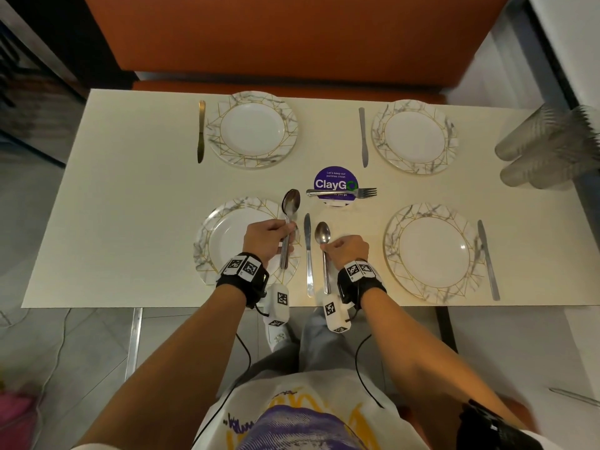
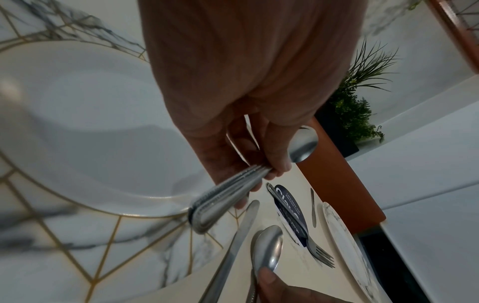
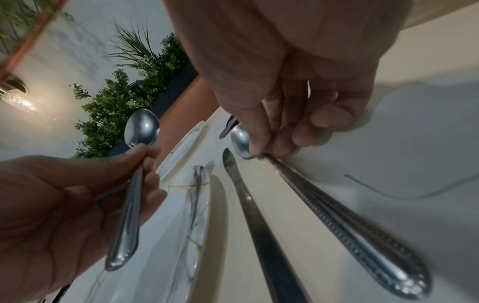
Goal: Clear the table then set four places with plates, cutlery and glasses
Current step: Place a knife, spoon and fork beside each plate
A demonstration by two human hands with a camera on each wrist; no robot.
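Note:
Four marbled plates sit on the white table (image 1: 130, 206), each with a knife beside it. My left hand (image 1: 285, 237) hovers over the near-left plate (image 1: 224, 241) and grips a small bundle of spoons (image 1: 290, 203); their stacked handles (image 2: 225, 196) show in the left wrist view. My right hand (image 1: 328, 246) pinches the neck of a single spoon (image 1: 323, 233). This spoon (image 3: 350, 225) runs parallel to, and just right of, the near-left knife (image 1: 307, 251), low at the table top. Whether it touches the table I cannot tell.
A fork (image 1: 344, 192) lies across a purple round sticker (image 1: 334, 177) at the table's middle. Other plates: near right (image 1: 431, 251), far left (image 1: 252, 129), far right (image 1: 415, 137). Ribbed clear glasses (image 1: 545, 147) stand blurred at the right end. An orange bench lies beyond.

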